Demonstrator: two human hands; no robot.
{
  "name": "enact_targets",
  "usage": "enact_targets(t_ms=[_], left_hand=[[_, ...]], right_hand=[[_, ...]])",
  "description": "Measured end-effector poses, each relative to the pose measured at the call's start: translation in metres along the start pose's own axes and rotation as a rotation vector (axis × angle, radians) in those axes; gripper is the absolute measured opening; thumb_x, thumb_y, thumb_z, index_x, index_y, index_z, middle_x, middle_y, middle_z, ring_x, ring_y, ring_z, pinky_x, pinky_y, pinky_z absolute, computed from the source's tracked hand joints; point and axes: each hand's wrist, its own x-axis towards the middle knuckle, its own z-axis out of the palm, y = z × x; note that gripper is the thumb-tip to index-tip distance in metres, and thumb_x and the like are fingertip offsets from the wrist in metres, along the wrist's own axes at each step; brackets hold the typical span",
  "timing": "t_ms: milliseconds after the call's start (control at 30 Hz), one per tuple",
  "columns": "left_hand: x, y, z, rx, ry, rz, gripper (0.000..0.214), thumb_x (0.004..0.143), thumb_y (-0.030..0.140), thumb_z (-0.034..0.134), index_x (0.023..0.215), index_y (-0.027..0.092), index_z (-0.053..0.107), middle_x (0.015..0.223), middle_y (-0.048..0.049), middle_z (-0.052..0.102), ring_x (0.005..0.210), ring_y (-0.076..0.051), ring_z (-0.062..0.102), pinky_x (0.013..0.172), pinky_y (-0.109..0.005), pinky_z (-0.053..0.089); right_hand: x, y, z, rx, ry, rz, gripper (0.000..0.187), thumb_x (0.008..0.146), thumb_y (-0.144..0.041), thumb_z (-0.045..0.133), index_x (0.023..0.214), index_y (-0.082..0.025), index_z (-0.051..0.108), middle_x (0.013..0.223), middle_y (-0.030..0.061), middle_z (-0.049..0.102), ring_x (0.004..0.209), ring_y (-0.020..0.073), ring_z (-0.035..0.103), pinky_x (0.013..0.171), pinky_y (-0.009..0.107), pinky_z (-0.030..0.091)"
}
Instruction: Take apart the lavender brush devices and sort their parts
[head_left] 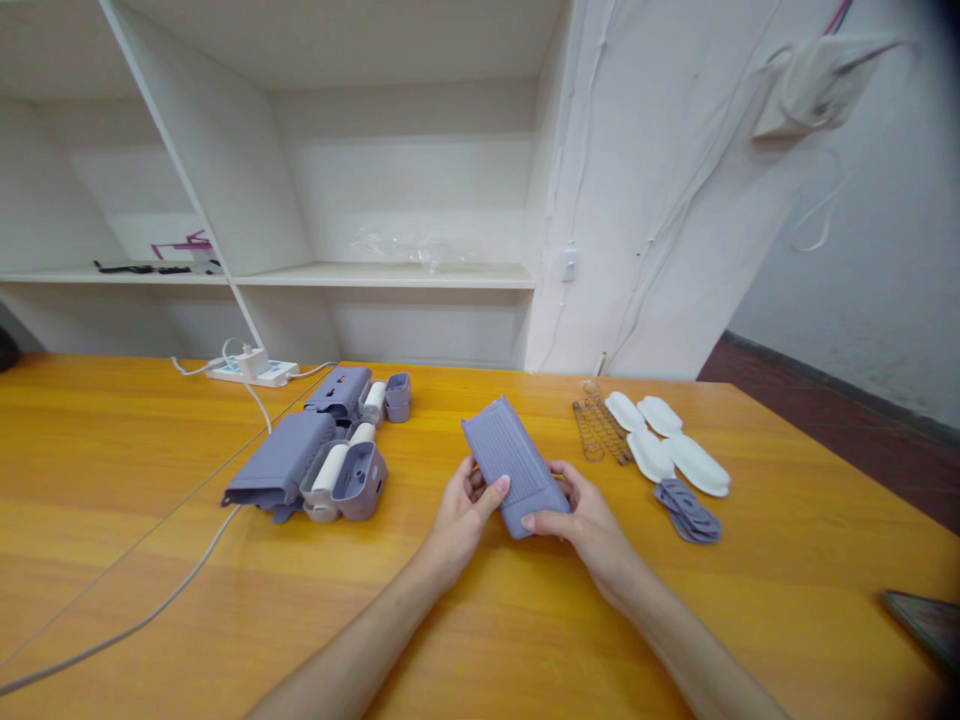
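Between my hands is a purple-grey ribbed plastic housing [514, 460], tilted with its far end up and to the left. My left hand [469, 505] grips its left side, thumb on the top face. At the lower right end, my right hand [581, 510] is closed on it, thumb across the near corner; the fingers beneath are partly hidden. To the left lie similar purple-grey housings [281, 460], white rollers [328, 470] and purple-grey cups [361, 482]. On the right are several metal springs [600, 425], white oval parts [697, 462] and a pile of flat purple-grey plates [686, 510].
A white power strip [262, 372] with a plugged-in adapter sits at the back left of the wooden table [420, 640]. Cables [172, 595] run across the left side. White shelves [420, 275] stand behind. A dark flat object [922, 620] lies at the right edge.
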Motion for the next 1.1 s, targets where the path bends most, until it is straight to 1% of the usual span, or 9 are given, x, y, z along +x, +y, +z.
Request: enact_targets(t_ms=[100,267,400,567,700,767,867,933,1100], left_hand=[[0.003,0.000,-0.003,-0.007,0.000,-0.010,0.056,0.073,0.041,0.075,0.117,0.014,0.054,0.119,-0.0158,0.062,0.110,-0.026,0.059,0.098,-0.039,0.043],[0.015,0.005,-0.021,0.062,0.220,-0.009,0.058,0.071,0.048,0.074,0.113,0.015,0.051,0.098,-0.0109,0.068,0.086,-0.021,0.065,0.073,-0.029,0.049],[0.017,0.007,-0.029,0.066,0.175,-0.056,0.061,0.071,0.053,0.073,0.114,0.016,0.050,0.088,-0.0067,0.068,0.074,-0.017,0.064,0.065,-0.025,0.046],[0.012,0.011,-0.032,-0.015,0.095,-0.156,0.071,0.068,0.043,0.078,0.124,0.020,0.041,0.097,-0.0079,0.066,0.081,-0.019,0.065,0.071,-0.030,0.050],[0.007,0.023,-0.038,-0.078,-0.191,-0.303,0.061,0.067,0.029,0.081,0.118,0.014,0.053,0.112,-0.0161,0.062,0.099,-0.028,0.064,0.086,-0.041,0.050],[0.004,0.026,-0.039,-0.093,-0.249,-0.316,0.048,0.071,0.027,0.078,0.112,0.010,0.058,0.116,-0.0181,0.061,0.105,-0.030,0.061,0.092,-0.043,0.048],[0.001,0.024,-0.037,-0.136,-0.161,-0.264,0.041,0.077,0.026,0.073,0.112,0.012,0.058,0.120,-0.0166,0.060,0.108,-0.028,0.060,0.095,-0.042,0.047],[0.001,0.020,-0.035,-0.157,-0.114,-0.237,0.039,0.080,0.027,0.070,0.113,0.012,0.057,0.123,-0.0165,0.059,0.109,-0.027,0.059,0.095,-0.042,0.047],[0.003,0.017,-0.030,-0.156,-0.002,-0.134,0.044,0.078,0.025,0.072,0.116,0.014,0.053,0.125,-0.0159,0.056,0.112,-0.028,0.057,0.095,-0.042,0.048]], right_hand=[[-0.002,-0.004,0.001,-0.009,0.006,0.055,0.052,0.056,-0.022,0.071,0.106,-0.021,0.055,0.085,0.0005,0.067,0.070,0.0164,0.061,0.060,0.025,0.046],[-0.010,-0.002,0.009,-0.143,-0.028,0.124,0.028,0.072,-0.034,0.058,0.096,-0.019,0.063,0.070,-0.0002,0.063,0.054,0.0121,0.051,0.044,0.021,0.035],[-0.014,0.004,0.019,-0.260,-0.075,-0.036,0.015,0.070,-0.031,0.063,0.080,-0.020,0.060,0.062,-0.0040,0.057,0.054,0.0105,0.049,0.048,0.020,0.038],[-0.016,0.007,0.013,-0.270,-0.077,0.064,0.022,0.076,-0.041,0.060,0.082,-0.021,0.052,0.048,-0.0088,0.045,0.038,0.0084,0.038,0.035,0.019,0.029],[-0.017,0.008,0.009,-0.258,-0.121,0.034,0.026,0.074,-0.040,0.064,0.088,-0.020,0.054,0.058,-0.0063,0.053,0.041,0.0088,0.043,0.036,0.020,0.033],[-0.017,0.011,0.010,-0.196,-0.127,0.017,0.035,0.070,-0.036,0.068,0.097,-0.020,0.053,0.073,-0.0024,0.062,0.049,0.0105,0.050,0.042,0.021,0.039],[-0.015,0.017,0.014,-0.114,-0.085,-0.044,0.045,0.065,-0.031,0.073,0.102,-0.021,0.050,0.093,0.0028,0.066,0.072,0.0165,0.062,0.062,0.027,0.049],[-0.014,0.020,0.014,-0.134,-0.077,-0.097,0.042,0.067,-0.032,0.073,0.101,-0.021,0.050,0.095,0.0038,0.066,0.082,0.0192,0.062,0.072,0.030,0.050],[-0.017,0.016,0.010,-0.292,-0.057,-0.133,0.038,0.079,-0.039,0.063,0.110,-0.021,0.052,0.081,-0.0001,0.062,0.070,0.0161,0.057,0.066,0.029,0.046]])
